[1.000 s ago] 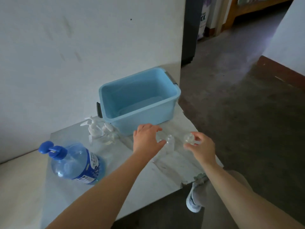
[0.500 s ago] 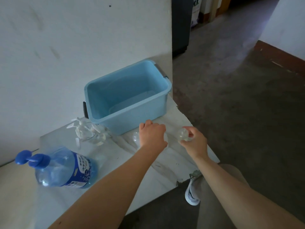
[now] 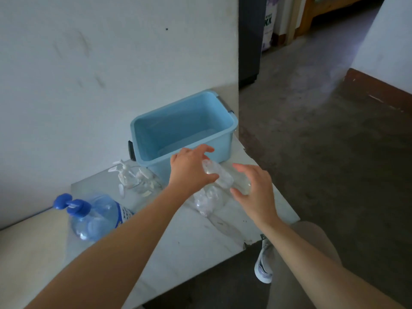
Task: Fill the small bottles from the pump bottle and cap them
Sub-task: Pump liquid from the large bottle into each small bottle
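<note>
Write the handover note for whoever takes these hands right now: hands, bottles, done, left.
Left hand: grips a small clear bottle, tilted, above the table, in front of the blue bin.
Right hand: curled at the bottle's far end. Something clear shows at its fingers, too blurred to tell if it is held.
More clear bottles lie on the table under the hands.
The pump bottle stands at the left. White spray tops lie between it and the bin.
Done: no bottle shows a cap, and fill cannot be told.
Left: pump into each bottle, then cap them.
</note>
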